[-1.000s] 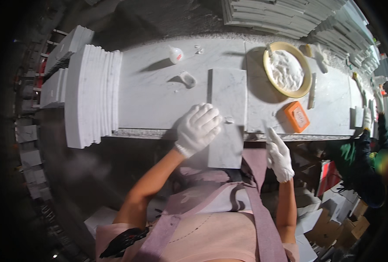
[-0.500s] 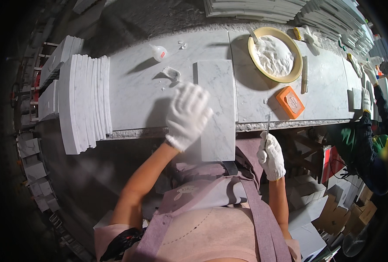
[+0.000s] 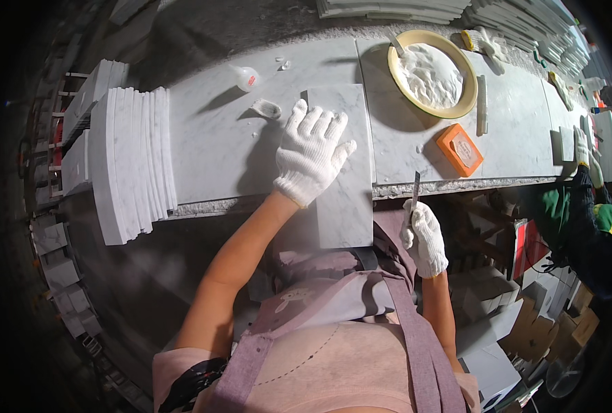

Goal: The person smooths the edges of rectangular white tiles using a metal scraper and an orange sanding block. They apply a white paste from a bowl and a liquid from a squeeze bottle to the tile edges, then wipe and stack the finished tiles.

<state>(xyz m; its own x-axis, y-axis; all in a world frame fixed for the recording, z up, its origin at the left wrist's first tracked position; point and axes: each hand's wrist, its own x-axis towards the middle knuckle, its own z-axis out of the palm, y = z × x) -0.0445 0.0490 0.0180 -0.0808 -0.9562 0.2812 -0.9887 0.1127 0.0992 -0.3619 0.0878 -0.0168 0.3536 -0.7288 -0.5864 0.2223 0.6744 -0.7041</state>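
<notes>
My left hand [image 3: 311, 148], in a white knit glove, rests with fingers spread over a grey-veined white marble tile [image 3: 346, 213]. The tile lies on the slab-topped bench and juts past its front edge toward me. My right hand [image 3: 428, 241], gloved too, is closed around a narrow metal blade [image 3: 416, 189] that points up and away from me, just off the bench edge. Its handle, if any, is hidden in the fist. Beyond my left hand lies a crumpled greyish-white scrap [image 3: 266, 108], near a small white squeeze bottle [image 3: 246, 79].
A yellow-rimmed bowl [image 3: 472, 79] of white paste or powder stands at the back right, with an orange box [image 3: 459, 149] nearer me. White tiles [image 3: 130, 158] are stacked at the left. Spare gloves [image 3: 486, 47] lie far right. A co-worker's gloved hand [image 3: 582, 146] is at the right end.
My left hand has shifted right and its fingers have spread over the tile. In my right hand the blade now stands more upright and shows more of its length.
</notes>
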